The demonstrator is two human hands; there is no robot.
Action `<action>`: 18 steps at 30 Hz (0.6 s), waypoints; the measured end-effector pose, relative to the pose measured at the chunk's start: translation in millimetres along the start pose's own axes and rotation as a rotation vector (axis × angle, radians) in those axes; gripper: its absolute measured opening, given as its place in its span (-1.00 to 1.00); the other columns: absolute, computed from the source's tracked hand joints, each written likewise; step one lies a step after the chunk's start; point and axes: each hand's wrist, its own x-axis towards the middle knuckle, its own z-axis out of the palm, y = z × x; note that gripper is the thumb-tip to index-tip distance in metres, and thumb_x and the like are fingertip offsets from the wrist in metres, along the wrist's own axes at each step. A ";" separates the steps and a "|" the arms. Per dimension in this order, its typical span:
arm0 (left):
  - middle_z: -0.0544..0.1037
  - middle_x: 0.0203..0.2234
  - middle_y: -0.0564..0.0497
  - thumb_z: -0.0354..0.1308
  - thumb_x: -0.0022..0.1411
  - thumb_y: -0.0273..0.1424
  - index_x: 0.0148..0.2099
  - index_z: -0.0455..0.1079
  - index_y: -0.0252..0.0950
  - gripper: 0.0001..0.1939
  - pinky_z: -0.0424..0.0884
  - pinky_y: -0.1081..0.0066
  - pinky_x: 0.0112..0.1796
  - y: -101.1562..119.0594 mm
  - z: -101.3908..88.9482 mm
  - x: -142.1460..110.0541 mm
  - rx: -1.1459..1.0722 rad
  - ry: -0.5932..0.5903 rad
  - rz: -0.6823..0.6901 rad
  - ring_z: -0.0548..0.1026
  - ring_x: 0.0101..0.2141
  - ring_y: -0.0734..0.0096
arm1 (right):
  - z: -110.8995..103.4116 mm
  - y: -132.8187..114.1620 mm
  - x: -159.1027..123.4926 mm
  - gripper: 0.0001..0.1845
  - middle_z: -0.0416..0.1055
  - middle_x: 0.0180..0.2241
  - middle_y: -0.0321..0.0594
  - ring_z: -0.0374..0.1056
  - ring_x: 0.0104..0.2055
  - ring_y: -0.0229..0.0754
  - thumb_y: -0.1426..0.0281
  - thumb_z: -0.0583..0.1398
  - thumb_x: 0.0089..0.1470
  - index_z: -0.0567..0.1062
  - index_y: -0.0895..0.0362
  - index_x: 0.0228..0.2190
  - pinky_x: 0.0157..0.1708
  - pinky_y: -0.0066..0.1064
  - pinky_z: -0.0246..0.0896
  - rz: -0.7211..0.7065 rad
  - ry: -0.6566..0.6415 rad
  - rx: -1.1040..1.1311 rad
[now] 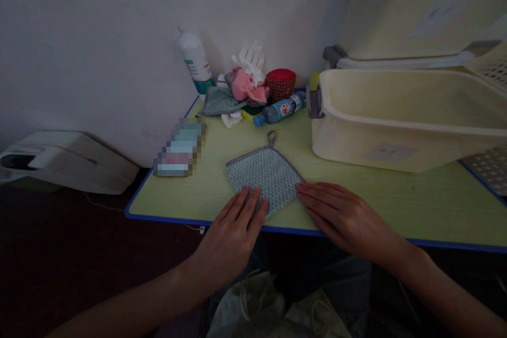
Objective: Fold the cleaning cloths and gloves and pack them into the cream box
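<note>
Currently left hand [233,233] spread on cloth [264,174] mid-frame, right hand [346,214] flat, fingers together, at its corner; uneven push might ruck it.

The light is dim, the colours muted. The wall [99,53] is grey with soft shadows, the floor [59,253] nearly black. Coarse pixel blocks cover the phone [180,149]. The weave of the cloth [263,177] reads clearly, but the label [390,151] on the bin [344,140] is blurred.
</note>
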 end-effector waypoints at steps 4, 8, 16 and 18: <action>0.14 0.22 -0.26 -0.07 0.09 -0.56 0.22 0.15 -0.48 -0.40 0.23 0.12 0.12 -11.1 -10.0 -2.3 -0.108 -0.087 0.035 0.12 0.21 0.05 | -0.4 -0.4 -0.2 -0.70 0.48 -0.12 -0.05 0.41 -0.08 -0.10 0.50 0.04 0.16 0.51 0.26 -0.16 -0.06 -0.19 0.37 0.012 -0.016 0.015; 0.16 0.22 -0.20 -0.09 0.11 -0.56 0.19 0.22 -0.43 -0.45 0.20 0.09 0.13 -28.2 -20.5 -1.2 -0.110 -0.146 0.040 0.15 0.21 0.12 | -2.5 -6.6 1.6 -0.72 0.50 -0.16 -0.07 0.43 -0.13 -0.09 0.45 0.06 0.16 0.51 0.26 -0.18 -0.06 -0.16 0.36 0.014 -0.026 0.041; 0.16 0.24 -0.03 -0.13 0.14 -0.53 0.20 0.20 -0.34 -0.44 -0.01 0.08 0.20 -80.6 -18.1 18.3 -0.005 -0.238 0.024 0.04 0.25 0.18 | 1.4 -35.1 15.8 -0.73 0.47 -0.14 -0.06 0.36 -0.08 -0.09 0.38 0.13 0.11 0.50 0.25 -0.19 0.03 -0.16 0.24 -0.012 -0.090 0.148; 0.13 0.25 -0.03 -0.16 0.18 -0.50 0.24 0.13 -0.32 -0.44 -0.09 0.05 0.21 -95.3 -12.0 23.3 -0.006 -0.256 0.030 -0.01 0.27 0.19 | 6.5 -42.3 22.0 -0.69 0.45 -0.10 -0.04 0.33 -0.03 -0.08 0.34 0.13 0.12 0.47 0.26 -0.15 0.08 -0.14 0.18 -0.014 -0.103 0.153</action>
